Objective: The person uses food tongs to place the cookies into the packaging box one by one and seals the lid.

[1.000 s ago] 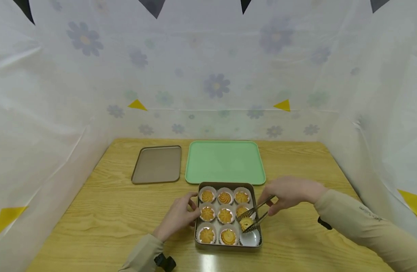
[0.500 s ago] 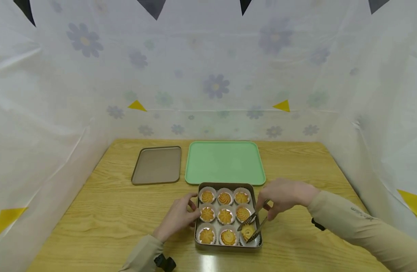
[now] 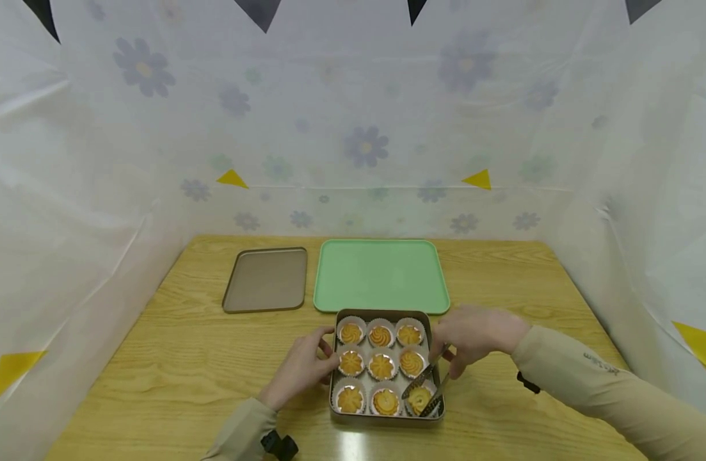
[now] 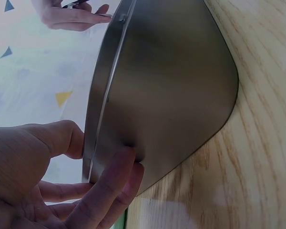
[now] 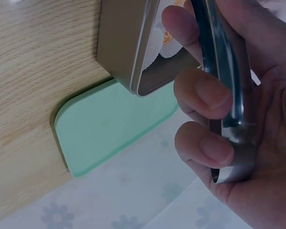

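Note:
A brown metal tin [image 3: 387, 420] holds several rows of butter cookies in white paper cups. My left hand [image 3: 302, 366] grips its left side; in the left wrist view the thumb lies at the rim and fingers press the outer wall of the tin [image 4: 167, 86]. My right hand [image 3: 473, 337] holds metal tongs [image 3: 416, 382], whose tips point down into the near right corner. Between those tips a round cookie [image 3: 418, 399] sits in its paper cup. In the right wrist view, curled fingers wrap the handle of the tongs [image 5: 224, 71].
Behind the tin lies a green tray [image 3: 381, 275], its front edge close to the tin. A flat brown lid [image 3: 266, 280] rests to the tray's left. All stand on a wooden table [image 3: 214, 358] with white floral sheeting [image 3: 353, 96] around it.
The cookie between the tongs has moved toward me, from beside the middle right cookie down into the near right cup. My right hand shifted slightly left and nearer. The left hand stayed still.

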A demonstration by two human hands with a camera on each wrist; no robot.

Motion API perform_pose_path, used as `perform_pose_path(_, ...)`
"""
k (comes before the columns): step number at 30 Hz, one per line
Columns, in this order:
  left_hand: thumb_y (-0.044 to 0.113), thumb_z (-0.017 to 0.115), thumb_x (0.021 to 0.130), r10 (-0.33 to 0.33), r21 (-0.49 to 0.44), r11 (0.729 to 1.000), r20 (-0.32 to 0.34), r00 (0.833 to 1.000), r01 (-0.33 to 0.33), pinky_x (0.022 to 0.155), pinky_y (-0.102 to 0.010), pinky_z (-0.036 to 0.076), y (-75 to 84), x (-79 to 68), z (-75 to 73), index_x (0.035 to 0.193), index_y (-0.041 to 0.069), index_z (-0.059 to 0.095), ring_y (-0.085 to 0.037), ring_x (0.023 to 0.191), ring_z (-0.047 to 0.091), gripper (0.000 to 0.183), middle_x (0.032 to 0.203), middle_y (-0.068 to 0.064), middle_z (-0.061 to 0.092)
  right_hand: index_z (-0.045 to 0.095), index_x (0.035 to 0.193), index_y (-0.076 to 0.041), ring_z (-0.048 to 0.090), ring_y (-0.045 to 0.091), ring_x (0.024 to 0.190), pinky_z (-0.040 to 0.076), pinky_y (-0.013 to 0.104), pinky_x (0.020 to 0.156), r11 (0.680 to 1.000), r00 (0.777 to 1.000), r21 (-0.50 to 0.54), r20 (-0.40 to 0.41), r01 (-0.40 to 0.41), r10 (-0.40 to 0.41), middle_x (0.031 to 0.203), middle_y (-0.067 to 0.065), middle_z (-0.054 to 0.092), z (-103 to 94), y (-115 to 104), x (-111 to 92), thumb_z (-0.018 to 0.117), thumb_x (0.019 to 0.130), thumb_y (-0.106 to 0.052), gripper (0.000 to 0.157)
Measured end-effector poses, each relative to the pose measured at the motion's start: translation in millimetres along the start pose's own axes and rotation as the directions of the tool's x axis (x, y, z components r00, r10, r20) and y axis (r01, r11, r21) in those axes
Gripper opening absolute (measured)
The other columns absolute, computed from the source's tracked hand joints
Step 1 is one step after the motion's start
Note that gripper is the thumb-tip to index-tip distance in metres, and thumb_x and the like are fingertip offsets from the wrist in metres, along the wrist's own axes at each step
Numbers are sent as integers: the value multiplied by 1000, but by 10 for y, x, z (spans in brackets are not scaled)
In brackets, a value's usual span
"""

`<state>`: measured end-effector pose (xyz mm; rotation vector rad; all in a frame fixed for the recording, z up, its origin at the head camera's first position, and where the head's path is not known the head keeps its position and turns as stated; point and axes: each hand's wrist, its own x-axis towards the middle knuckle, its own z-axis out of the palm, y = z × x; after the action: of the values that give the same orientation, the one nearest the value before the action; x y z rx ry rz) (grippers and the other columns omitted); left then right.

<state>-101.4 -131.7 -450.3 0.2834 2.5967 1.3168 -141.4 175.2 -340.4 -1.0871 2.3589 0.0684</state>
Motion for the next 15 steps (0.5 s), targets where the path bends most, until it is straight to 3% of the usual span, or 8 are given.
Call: perform_pose_path(15, 9, 67, 87, -3, -3, 1000, 0, 1000, 3, 50, -22, 53, 0, -1, -7, 143, -5, 48, -10, 58, 63, 60, 88, -9, 67, 79, 107, -32, 52, -4, 62, 49, 20, 63, 1000, 1000, -26, -12, 4, -5, 69, -21, 65, -9, -44, -10, 87, 74, -27, 35)
